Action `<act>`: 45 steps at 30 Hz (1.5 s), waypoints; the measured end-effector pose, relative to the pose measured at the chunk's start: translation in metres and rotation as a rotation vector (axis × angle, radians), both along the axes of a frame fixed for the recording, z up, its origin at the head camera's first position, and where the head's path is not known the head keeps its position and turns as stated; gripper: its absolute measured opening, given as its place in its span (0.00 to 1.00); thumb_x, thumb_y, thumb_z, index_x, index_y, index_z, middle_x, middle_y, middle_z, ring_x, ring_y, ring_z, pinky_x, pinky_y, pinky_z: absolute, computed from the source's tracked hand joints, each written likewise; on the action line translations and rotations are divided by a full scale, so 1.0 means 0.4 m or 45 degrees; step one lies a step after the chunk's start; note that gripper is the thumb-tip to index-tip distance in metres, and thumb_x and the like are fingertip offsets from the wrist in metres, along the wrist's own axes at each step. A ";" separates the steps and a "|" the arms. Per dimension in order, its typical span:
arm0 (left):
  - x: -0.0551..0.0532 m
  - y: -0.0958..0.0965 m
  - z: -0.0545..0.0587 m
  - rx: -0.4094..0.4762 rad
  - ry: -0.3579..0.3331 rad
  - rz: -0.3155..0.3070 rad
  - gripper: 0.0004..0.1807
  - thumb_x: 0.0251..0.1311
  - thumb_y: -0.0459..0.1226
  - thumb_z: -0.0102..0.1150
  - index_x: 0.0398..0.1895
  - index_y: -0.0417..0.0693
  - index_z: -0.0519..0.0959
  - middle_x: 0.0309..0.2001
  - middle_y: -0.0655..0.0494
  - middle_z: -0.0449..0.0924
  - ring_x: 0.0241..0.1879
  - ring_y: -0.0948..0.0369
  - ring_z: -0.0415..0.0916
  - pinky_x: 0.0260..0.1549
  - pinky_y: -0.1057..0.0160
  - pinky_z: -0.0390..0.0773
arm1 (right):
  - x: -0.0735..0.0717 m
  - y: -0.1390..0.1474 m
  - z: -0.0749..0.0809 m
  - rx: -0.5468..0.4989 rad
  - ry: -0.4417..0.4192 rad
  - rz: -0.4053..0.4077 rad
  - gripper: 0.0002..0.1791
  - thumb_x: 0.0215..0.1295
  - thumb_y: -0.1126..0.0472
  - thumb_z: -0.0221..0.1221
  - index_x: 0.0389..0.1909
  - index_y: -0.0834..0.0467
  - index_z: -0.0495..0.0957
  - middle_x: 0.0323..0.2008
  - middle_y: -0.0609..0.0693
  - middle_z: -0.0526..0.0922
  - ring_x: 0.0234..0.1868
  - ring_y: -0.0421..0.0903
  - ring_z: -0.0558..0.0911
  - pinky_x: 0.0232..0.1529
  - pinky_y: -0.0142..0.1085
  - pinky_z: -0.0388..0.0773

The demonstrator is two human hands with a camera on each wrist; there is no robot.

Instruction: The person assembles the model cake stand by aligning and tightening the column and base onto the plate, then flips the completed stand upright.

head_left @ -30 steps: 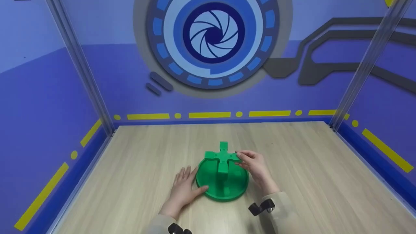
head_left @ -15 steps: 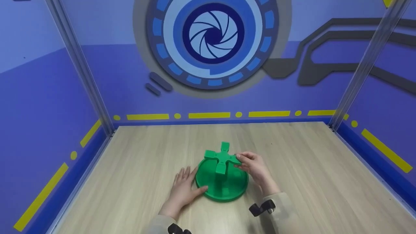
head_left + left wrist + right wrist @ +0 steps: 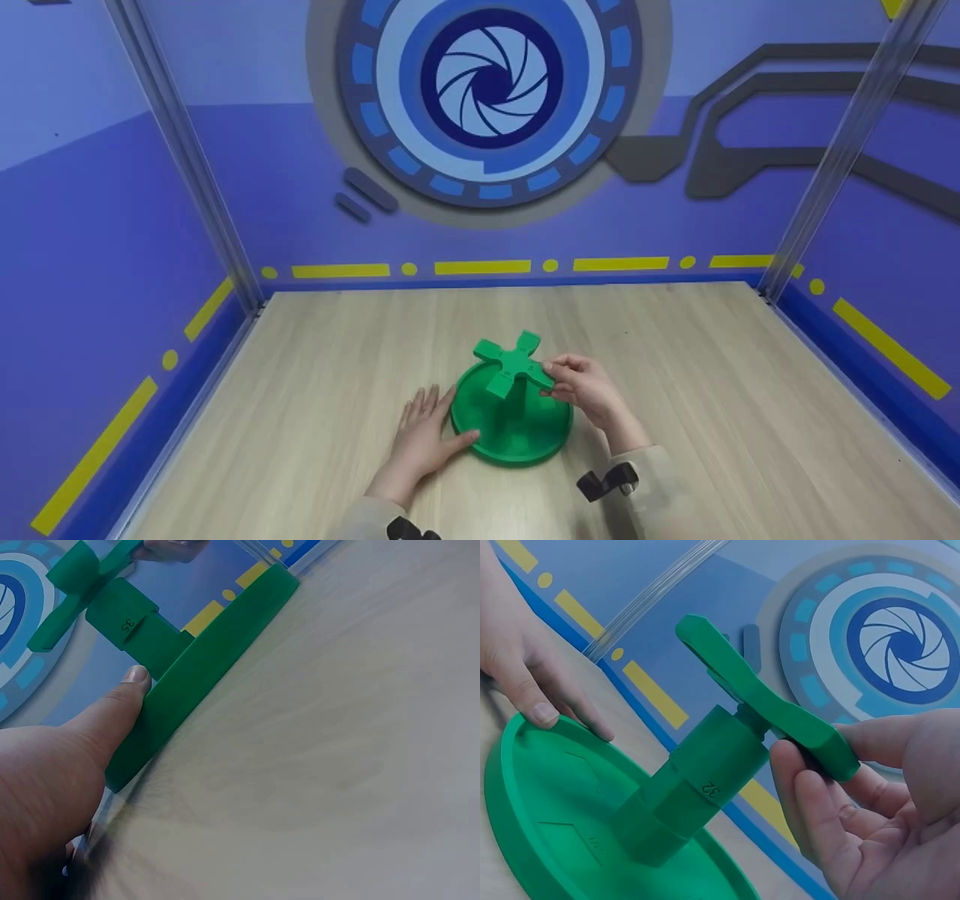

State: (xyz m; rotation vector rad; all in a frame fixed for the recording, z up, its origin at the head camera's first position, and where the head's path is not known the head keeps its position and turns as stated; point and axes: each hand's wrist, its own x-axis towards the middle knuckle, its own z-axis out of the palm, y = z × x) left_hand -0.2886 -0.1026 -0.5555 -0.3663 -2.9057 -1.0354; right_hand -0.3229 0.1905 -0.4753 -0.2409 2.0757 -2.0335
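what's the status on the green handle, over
Right grip pinching one arm of cross-shaped handle. Left grip touching rim of round base. Handle atop stepped post. No obstruction seen.

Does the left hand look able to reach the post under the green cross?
Probably yes: the left hand touches the green base, and nothing visible blocks its way over the rim to the post.
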 end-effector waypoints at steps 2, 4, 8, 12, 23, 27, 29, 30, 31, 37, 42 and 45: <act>0.000 0.000 0.000 0.000 0.001 -0.003 0.54 0.61 0.65 0.62 0.81 0.45 0.58 0.81 0.32 0.50 0.81 0.33 0.41 0.80 0.33 0.41 | 0.001 0.000 0.002 0.016 0.005 0.016 0.12 0.76 0.58 0.58 0.49 0.64 0.79 0.34 0.45 0.81 0.34 0.39 0.87 0.44 0.30 0.88; 0.000 0.000 -0.001 -0.002 0.005 -0.003 0.53 0.61 0.65 0.62 0.81 0.45 0.58 0.81 0.32 0.50 0.81 0.33 0.41 0.80 0.33 0.41 | 0.002 0.000 0.002 0.029 0.003 0.028 0.10 0.76 0.59 0.59 0.47 0.63 0.78 0.34 0.45 0.81 0.34 0.39 0.87 0.44 0.31 0.88; 0.000 0.000 -0.002 -0.007 0.009 -0.001 0.53 0.61 0.65 0.62 0.81 0.45 0.58 0.80 0.32 0.51 0.81 0.33 0.42 0.80 0.33 0.42 | 0.003 -0.001 0.003 0.035 -0.002 0.067 0.09 0.76 0.60 0.59 0.47 0.62 0.78 0.36 0.46 0.81 0.34 0.38 0.86 0.46 0.34 0.88; 0.000 -0.001 -0.001 -0.011 0.022 0.001 0.53 0.61 0.65 0.63 0.80 0.45 0.59 0.80 0.31 0.51 0.81 0.33 0.43 0.80 0.33 0.43 | 0.004 -0.004 0.004 0.036 -0.009 0.110 0.09 0.75 0.60 0.59 0.46 0.62 0.77 0.36 0.45 0.82 0.35 0.39 0.86 0.47 0.35 0.89; 0.000 0.001 0.002 -0.034 0.026 0.011 0.53 0.61 0.66 0.62 0.80 0.46 0.60 0.80 0.32 0.52 0.81 0.33 0.44 0.80 0.33 0.44 | 0.014 -0.017 0.012 0.076 -0.027 0.151 0.08 0.73 0.61 0.61 0.45 0.62 0.77 0.32 0.45 0.83 0.33 0.40 0.88 0.44 0.35 0.89; -0.001 0.001 0.000 -0.023 0.027 0.011 0.52 0.60 0.65 0.63 0.80 0.46 0.60 0.80 0.31 0.52 0.81 0.33 0.44 0.80 0.33 0.44 | 0.017 -0.015 0.014 0.100 -0.022 0.182 0.10 0.74 0.59 0.61 0.46 0.62 0.77 0.32 0.45 0.82 0.34 0.40 0.88 0.48 0.38 0.89; -0.001 0.001 -0.002 -0.016 0.023 0.010 0.52 0.60 0.65 0.63 0.80 0.47 0.60 0.80 0.31 0.53 0.81 0.33 0.43 0.80 0.33 0.44 | 0.017 -0.010 0.013 0.119 -0.029 0.199 0.12 0.74 0.57 0.61 0.48 0.62 0.76 0.33 0.46 0.82 0.35 0.40 0.88 0.51 0.40 0.89; -0.001 0.001 -0.004 -0.013 0.022 0.009 0.52 0.60 0.65 0.63 0.80 0.47 0.60 0.80 0.31 0.53 0.81 0.33 0.43 0.80 0.33 0.44 | 0.016 -0.006 0.013 0.135 -0.033 0.205 0.14 0.74 0.56 0.61 0.49 0.63 0.76 0.34 0.46 0.83 0.36 0.40 0.88 0.52 0.41 0.88; -0.002 0.001 -0.004 -0.013 0.024 0.008 0.52 0.61 0.65 0.63 0.80 0.47 0.60 0.80 0.31 0.53 0.81 0.33 0.43 0.80 0.33 0.44 | 0.015 -0.003 0.013 0.153 -0.039 0.203 0.16 0.75 0.54 0.61 0.51 0.64 0.75 0.35 0.46 0.83 0.36 0.41 0.89 0.52 0.41 0.88; -0.001 0.001 -0.003 -0.010 0.030 0.004 0.52 0.61 0.65 0.63 0.80 0.46 0.60 0.80 0.31 0.52 0.81 0.33 0.43 0.79 0.32 0.44 | 0.010 0.012 0.016 0.224 -0.053 0.050 0.33 0.76 0.49 0.58 0.67 0.72 0.64 0.53 0.62 0.83 0.43 0.45 0.89 0.58 0.46 0.85; 0.001 0.001 0.001 -0.013 0.033 0.007 0.52 0.61 0.65 0.63 0.80 0.46 0.60 0.80 0.31 0.53 0.81 0.32 0.43 0.79 0.32 0.44 | 0.005 0.009 0.010 0.182 -0.021 -0.111 0.34 0.81 0.50 0.51 0.75 0.70 0.60 0.69 0.70 0.72 0.60 0.57 0.84 0.67 0.54 0.78; 0.002 0.002 0.004 -0.011 0.031 0.007 0.52 0.61 0.65 0.63 0.80 0.46 0.60 0.80 0.31 0.53 0.81 0.32 0.43 0.79 0.32 0.44 | 0.002 0.003 0.002 0.090 0.020 -0.137 0.32 0.84 0.50 0.45 0.76 0.67 0.60 0.75 0.67 0.66 0.71 0.62 0.74 0.73 0.59 0.70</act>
